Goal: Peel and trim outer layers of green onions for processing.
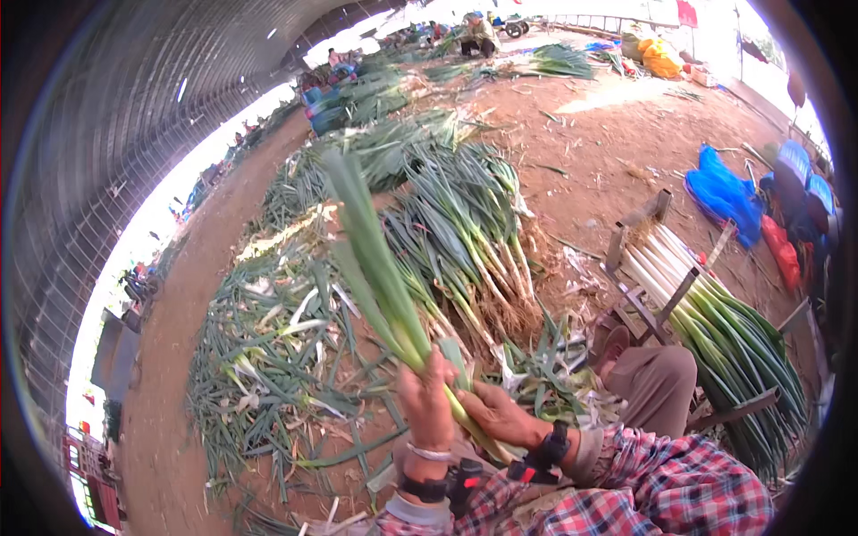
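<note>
My left hand is closed round a green onion stalk, whose broad green leaves point up and away from me. Close beside it, my right hand grips a green leaf at the lower part of the same stalk, near my lap. Beyond my hands lies a pile of untrimmed green onions, roots towards the right. To my right, a metal rack holds a thick bundle of cleaned green onions with white stems at the far end and green leaves hanging near me.
Stripped leaves cover the ground at left. A blue mesh bag and a red bag lie at right. More onion heaps stretch ahead, where a person sits. Yellow bags stand at the far right.
</note>
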`<state>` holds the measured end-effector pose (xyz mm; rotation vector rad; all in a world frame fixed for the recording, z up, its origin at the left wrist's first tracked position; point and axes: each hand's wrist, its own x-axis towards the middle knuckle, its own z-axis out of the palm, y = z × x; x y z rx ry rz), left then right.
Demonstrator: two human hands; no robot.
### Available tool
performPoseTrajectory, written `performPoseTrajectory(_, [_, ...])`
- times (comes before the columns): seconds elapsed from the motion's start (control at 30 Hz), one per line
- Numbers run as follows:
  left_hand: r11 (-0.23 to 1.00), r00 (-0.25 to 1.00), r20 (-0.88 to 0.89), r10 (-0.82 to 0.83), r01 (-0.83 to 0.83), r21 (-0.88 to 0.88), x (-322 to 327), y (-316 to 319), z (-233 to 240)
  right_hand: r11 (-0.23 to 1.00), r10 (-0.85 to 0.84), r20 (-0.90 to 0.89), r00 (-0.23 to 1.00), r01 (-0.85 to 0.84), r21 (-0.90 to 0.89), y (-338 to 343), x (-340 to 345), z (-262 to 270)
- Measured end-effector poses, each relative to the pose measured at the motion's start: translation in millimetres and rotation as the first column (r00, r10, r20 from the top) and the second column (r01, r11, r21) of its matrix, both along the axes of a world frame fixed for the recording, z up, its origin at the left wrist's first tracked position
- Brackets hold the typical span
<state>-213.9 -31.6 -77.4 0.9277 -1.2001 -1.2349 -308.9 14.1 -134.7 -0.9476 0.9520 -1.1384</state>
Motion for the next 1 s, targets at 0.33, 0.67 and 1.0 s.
performPoseTrajectory(0.33, [0.977,0.939,-0.270,-0.211,0.199,-0.072,14.9,-4.9,37.7,0.738,-0.465,-0.722,0.512,-0.226,-0.636,13.2,-50.2,-79.8])
performPoseTrajectory(0.67, [0.935,0.896,-0.320,-0.308,0.222,-0.276,132.8,10.0,105.4,0.910,0.404,-0.905,-0.131,0.157,0.383,79.1,-156.6,-214.6])
performPoseTrajectory(1.0, [0.941,0.898,-0.401,0.179,-0.275,-0.196,352.8,62.5,88.5,0.917,0.305,-0.941,-0.149,0.311,0.248,82.5,-209.1,-264.3])
